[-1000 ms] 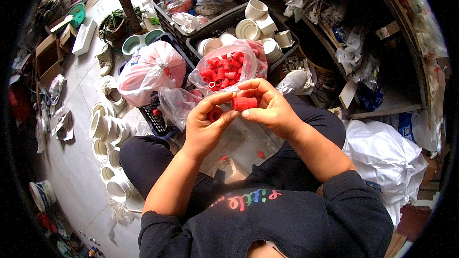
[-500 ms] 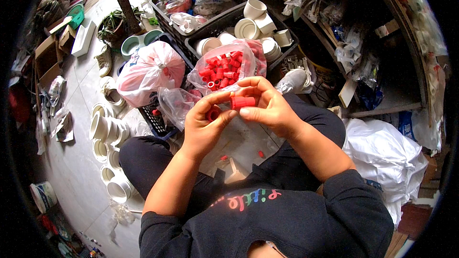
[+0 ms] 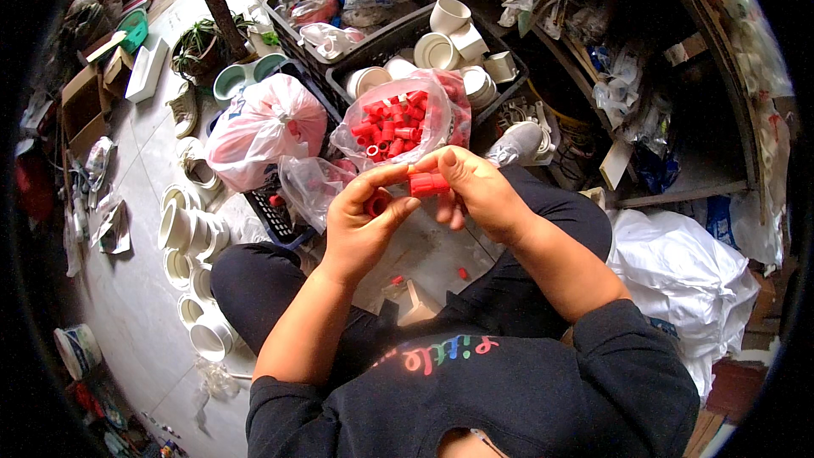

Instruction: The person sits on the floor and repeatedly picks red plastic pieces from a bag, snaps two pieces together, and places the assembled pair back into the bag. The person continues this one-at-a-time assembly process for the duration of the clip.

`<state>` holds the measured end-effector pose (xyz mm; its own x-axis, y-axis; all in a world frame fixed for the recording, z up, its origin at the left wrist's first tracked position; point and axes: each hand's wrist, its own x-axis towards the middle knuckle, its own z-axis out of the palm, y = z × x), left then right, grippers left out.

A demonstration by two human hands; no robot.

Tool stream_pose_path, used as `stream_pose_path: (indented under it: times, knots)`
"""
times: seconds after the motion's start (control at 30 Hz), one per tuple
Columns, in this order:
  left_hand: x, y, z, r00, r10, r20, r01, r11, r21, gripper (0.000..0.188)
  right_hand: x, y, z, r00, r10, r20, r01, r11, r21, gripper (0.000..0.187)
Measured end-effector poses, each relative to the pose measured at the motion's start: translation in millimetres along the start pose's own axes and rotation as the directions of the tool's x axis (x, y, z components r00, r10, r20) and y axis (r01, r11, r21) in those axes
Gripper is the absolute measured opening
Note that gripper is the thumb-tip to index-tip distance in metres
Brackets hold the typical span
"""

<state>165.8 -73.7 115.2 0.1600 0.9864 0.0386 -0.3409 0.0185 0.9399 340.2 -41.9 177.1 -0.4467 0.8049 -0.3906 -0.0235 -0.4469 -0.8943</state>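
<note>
A ribbed red plastic pipe fitting is held level between my two hands, above my lap. My left hand pinches its left end with thumb and forefinger. A second red ring-shaped piece shows in the curl of that hand. At the other end, my right hand grips the fitting with the thumb on top and the fingers underneath. Just beyond the hands, a clear plastic bag stands open, full of similar red fittings.
Black crates with white pipe fittings stand behind the bag. A tied pinkish bag sits at left, near a row of white fittings on the floor. Small red pieces lie between my legs. A white sack is at right.
My right hand has turned around the fitting: its thumb moved from below to on top and its fingers from above to underneath. My left hand stays almost still, holding the fitting.
</note>
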Motion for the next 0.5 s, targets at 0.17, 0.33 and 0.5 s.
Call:
stream_pose_path:
  times: [0.17, 0.33, 0.5]
  knots:
    - [1, -1, 1, 1.000, -0.004, -0.008, 0.004, 1.000, 0.002, 0.038, 3, 12, 11, 0.965, -0.257, -0.057, 0.257, 0.966, -0.003, 0.034]
    - [2, -3, -1, 1.000, 0.006, -0.005, -0.006, 1.000, 0.018, 0.038, 1, 0, 4, 0.998, 0.063, 0.014, -0.064, 0.991, 0.115, 0.032]
    - [2, -6, 2, 0.998, -0.035, -0.052, 0.037, 0.998, 0.042, 0.032, 2, 10, 4, 0.999, 0.015, -0.039, -0.015, 1.000, -0.004, 0.025]
